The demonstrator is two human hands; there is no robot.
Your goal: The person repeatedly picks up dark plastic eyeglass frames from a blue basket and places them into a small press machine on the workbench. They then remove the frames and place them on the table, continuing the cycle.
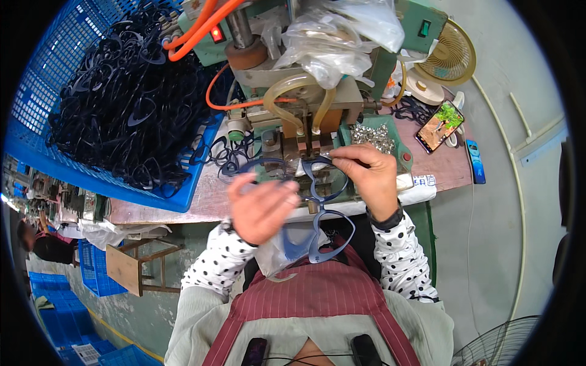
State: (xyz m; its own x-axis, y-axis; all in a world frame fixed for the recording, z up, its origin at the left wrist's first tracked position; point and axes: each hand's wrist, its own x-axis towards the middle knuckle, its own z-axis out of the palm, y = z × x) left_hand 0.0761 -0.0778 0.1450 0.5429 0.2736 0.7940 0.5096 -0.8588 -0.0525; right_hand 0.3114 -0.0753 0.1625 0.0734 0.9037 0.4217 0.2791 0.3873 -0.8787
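A blue plastic eyeglass frame (352, 227) extends from beneath the head of a bench press (332, 122) down toward my lap. My right hand (377, 180) pinches with thumb and forefinger at the frame's upper end, beside the press tip; any small part between the fingertips is too small to make out. My left hand (262, 207) is smeared by motion, left of the frame, so its grip does not show. Just beyond it, another dark blue frame (267, 161) lies by the press base. A pale plastic bag (271, 259) and a bluish piece rest near my lap.
A large blue basket (177, 198) of dark frames stands at the left. Small metal parts (373, 138) fill a green tray right of the press. A phone (441, 126), a blue device (475, 161) and a fan (450, 55) are farther right. Orange hoses (207, 30) cross above; a wooden stool (125, 271) stands lower left.
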